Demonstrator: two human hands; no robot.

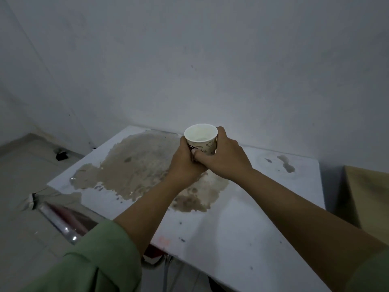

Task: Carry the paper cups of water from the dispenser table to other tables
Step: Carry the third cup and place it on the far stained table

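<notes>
A white paper cup (pixel 201 134) with a printed pattern stands upright near the far edge of a white table (pixel 242 228), close to the wall. Water shows inside it, low down. My left hand (pixel 185 163) wraps the cup's left side and my right hand (pixel 225 159) wraps its right side and front, fingers overlapping. The cup's base is hidden by my hands, so I cannot tell whether it rests on the table or hovers just above it.
A large brown stain (pixel 136 165) covers the table's left and middle, with a smaller mark (pixel 286 164) at the far right. A grey wall (pixel 189 60) rises right behind. A brown cardboard panel (pixel 366 197) stands at right. Tiled floor and a shiny cylinder (pixel 61 220) lie at left.
</notes>
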